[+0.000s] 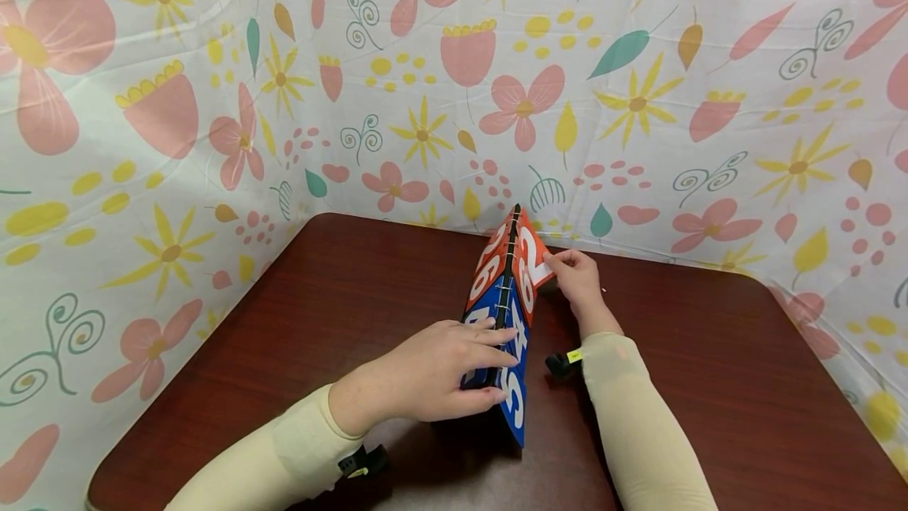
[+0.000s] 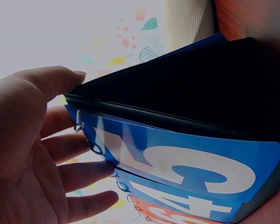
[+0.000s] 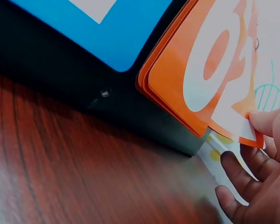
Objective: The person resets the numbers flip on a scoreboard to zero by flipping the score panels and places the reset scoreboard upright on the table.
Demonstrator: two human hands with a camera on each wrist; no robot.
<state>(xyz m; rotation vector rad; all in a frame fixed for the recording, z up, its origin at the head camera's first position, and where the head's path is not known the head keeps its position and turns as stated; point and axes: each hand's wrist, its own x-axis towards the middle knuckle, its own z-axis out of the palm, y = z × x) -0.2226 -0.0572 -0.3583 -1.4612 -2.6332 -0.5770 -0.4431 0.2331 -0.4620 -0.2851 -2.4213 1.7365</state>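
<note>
A tabletop flip scoreboard (image 1: 512, 247) stands like a tent, with number cards on metal rings along its black ridge. Its far cards are red and its near ones blue. My left hand (image 1: 440, 369) rests over the near part of the ridge, fingers spread above the blue cards (image 1: 521, 420). In the left wrist view, the thumb touches the ridge's end beside the black board (image 2: 168, 88). At the far end my right hand (image 1: 578, 278) pinches the corner of a red number card (image 3: 231, 119) showing a 2, lifted away from the red stack (image 3: 170, 100) behind.
The scoreboard stands on a dark reddish-brown table (image 1: 355, 282). A flower-printed cloth (image 1: 426, 140) hangs behind and at the sides, close to the table's back edge. Small black wrist cameras sit below each sleeve cuff.
</note>
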